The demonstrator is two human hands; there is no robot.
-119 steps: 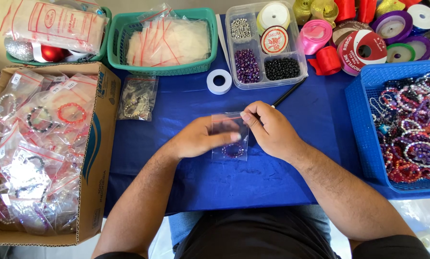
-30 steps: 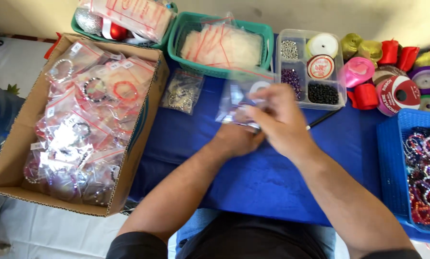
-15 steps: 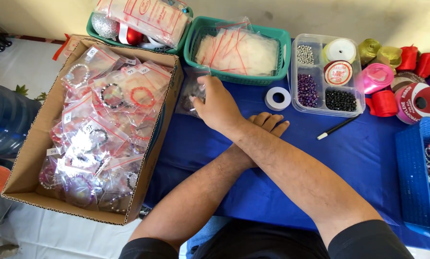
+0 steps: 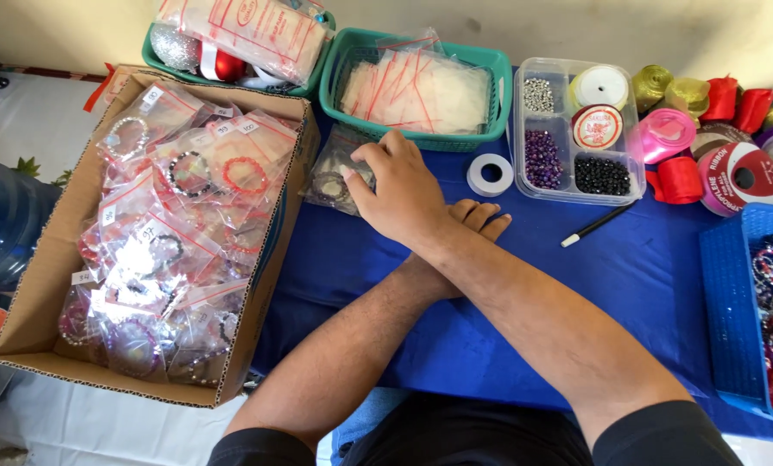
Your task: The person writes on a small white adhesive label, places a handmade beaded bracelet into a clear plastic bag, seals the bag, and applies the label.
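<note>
Blue cloth (image 4: pixel 524 311) covers the work table, pale floor showing at left. Big cardboard box (image 4: pixel 50 285) sits at the left edge of the cloth, packed with clear zip bags holding bead bracelets (image 4: pixel 179 173). Blue plastic basket (image 4: pixel 731 302) at far right, full of loose bracelets. Two teal baskets along the back: the middle one (image 4: pixel 490 65) holds a stack of empty clear zip bags, the left one (image 4: pixel 321 34) holds a bagged pack plus silver and red ornaments. Clear compartment organizer (image 4: pixel 576 129) just right of the middle basket, with silver, purple and black beads and two round spools. Ribbon rolls (image 4: pixel 731 168) in pink, red, gold and purple crowd the back right corner. White tape ring (image 4: pixel 490 174) lies beside the organizer; a black pen (image 4: pixel 595 225) lies on the cloth in front of it.

Arms are crossed. Right hand (image 4: pixel 399 194) reaches over to the left, fingers curled loosely down onto a small clear bag of bracelets (image 4: pixel 330 177) that lies on the cloth between the box and the middle basket; touching it, grip not fully closed. Left hand (image 4: pixel 473 220) lies flat and open on the cloth under the right forearm, holding nothing.
</note>
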